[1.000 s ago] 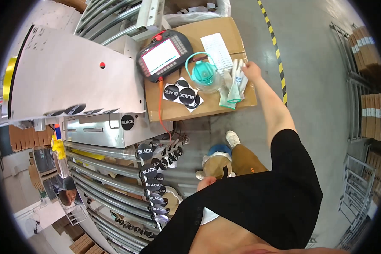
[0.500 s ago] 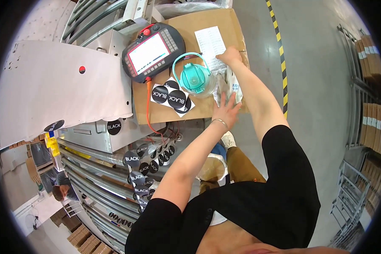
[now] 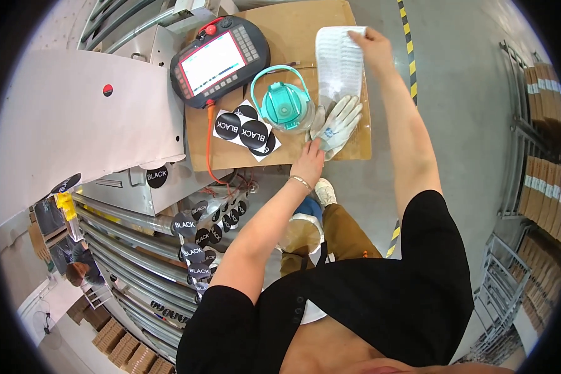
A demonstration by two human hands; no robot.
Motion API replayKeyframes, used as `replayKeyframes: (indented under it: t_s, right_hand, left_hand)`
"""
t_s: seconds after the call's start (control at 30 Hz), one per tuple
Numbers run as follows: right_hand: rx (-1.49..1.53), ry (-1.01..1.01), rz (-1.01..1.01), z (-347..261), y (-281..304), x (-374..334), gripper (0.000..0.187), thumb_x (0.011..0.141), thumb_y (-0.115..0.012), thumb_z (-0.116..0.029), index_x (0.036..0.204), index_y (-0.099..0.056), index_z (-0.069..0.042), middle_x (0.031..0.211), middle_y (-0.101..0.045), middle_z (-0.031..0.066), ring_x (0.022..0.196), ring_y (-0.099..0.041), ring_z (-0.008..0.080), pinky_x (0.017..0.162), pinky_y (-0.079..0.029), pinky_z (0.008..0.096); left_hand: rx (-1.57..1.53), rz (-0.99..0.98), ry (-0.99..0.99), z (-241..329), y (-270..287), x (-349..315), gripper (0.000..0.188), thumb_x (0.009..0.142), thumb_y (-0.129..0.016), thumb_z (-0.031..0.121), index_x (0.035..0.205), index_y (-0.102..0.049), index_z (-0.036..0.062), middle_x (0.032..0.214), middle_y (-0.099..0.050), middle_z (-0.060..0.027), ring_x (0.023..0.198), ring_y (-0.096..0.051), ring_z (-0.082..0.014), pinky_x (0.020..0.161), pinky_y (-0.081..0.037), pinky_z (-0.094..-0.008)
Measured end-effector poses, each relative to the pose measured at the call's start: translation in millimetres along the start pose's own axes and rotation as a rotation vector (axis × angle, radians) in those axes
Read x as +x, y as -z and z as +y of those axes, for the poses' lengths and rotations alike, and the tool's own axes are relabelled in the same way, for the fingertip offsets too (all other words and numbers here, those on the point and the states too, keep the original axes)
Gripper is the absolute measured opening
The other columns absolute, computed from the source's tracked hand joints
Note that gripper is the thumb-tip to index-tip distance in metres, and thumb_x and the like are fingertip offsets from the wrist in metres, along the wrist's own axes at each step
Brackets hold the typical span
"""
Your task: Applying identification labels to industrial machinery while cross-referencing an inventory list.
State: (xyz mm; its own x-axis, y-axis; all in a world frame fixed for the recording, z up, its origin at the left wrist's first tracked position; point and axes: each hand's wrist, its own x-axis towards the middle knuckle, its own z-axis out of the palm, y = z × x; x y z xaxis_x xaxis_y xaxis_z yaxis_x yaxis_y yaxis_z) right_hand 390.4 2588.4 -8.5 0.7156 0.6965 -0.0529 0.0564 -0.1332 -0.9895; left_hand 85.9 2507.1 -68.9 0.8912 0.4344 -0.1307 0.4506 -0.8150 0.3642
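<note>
White sheet (image 3: 340,62), upper centre: the right hand (image 3: 374,48) pinches one corner, probably keeping its face uncovered; the left hand (image 3: 308,161) meets gloves (image 3: 338,126), its grip unclear.

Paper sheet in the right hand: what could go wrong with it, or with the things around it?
The gloves seem to overlap the lower end of the paper sheet, so a tug by the right hand might crease it or drag them along.

The bottle stands close beside both; a knock could tip it and perhaps wet the sheet.

The orange cable hangs over the box's edge; a snag might pull the control panel.
</note>
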Motion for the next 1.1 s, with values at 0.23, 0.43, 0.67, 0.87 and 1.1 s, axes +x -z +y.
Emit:
replayKeyframes:
  t_s: [0.23,0.43,0.67,0.87,1.1]
  right_hand:
    - [-0.134,0.218,0.039,-146.9,52.3,-47.0,0.025,0.077,-0.064,-0.015,0.097,-0.062,0.000,0.081,-0.060,0.0005,0.074,-0.052,0.0058,0.067,-0.042,0.0204]
    - [-0.212,0.214,-0.295,-225.2,82.8,-153.7,0.021,0.075,-0.061,-0.004,0.095,-0.061,0.001,0.077,-0.059,-0.0015,0.071,-0.052,0.0060,0.065,-0.043,0.0215]
    - [-0.152,0.450,-0.954,-271.0,33.1,-257.7,0.023,0.068,-0.067,0.001,0.090,-0.061,0.001,0.074,-0.062,0.0094,0.068,-0.057,0.0141,0.065,-0.044,0.0255]
    - [-0.018,0.475,-1.463,-317.0,-35.2,-333.8,0.021,0.072,-0.066,-0.001,0.092,-0.061,0.002,0.081,-0.064,0.0121,0.075,-0.060,0.0170,0.068,-0.046,0.0283]
    - [-0.172,0.429,-1.562,-359.2,-99.0,-416.7,0.023,0.075,-0.063,-0.003,0.097,-0.060,0.004,0.086,-0.064,0.0077,0.080,-0.057,0.0106,0.074,-0.045,0.0250]
  left_hand:
    - [0.154,0.065,0.083,15.8,7.7,31.4,0.020,0.072,-0.052,0.004,0.092,-0.053,-0.0006,0.121,-0.040,-0.0158,0.110,-0.042,-0.0339,0.090,-0.040,-0.0361]
    - [-0.836,0.123,0.148,56.5,134.6,-0.1,0.040,0.081,-0.052,0.022,0.115,-0.049,0.0016,0.127,-0.040,-0.0122,0.118,-0.038,-0.0254,0.097,-0.031,-0.0380]
    - [-2.003,0.129,-0.139,53.1,299.5,-92.5,0.081,0.080,-0.042,0.062,0.132,-0.027,0.0019,0.133,-0.034,-0.0161,0.121,-0.036,-0.0262,0.100,-0.027,-0.0381]
    - [-1.541,0.256,0.035,29.1,311.9,-195.0,0.062,0.084,-0.046,0.049,0.124,-0.042,0.0027,0.120,-0.049,-0.0115,0.110,-0.047,-0.0202,0.091,-0.038,-0.0333]
    - [-1.712,0.588,-0.085,33.5,347.1,-363.4,0.016,0.078,-0.063,0.007,0.092,-0.059,-0.0002,0.083,-0.063,-0.0050,0.075,-0.059,-0.0112,0.070,-0.048,-0.0245]
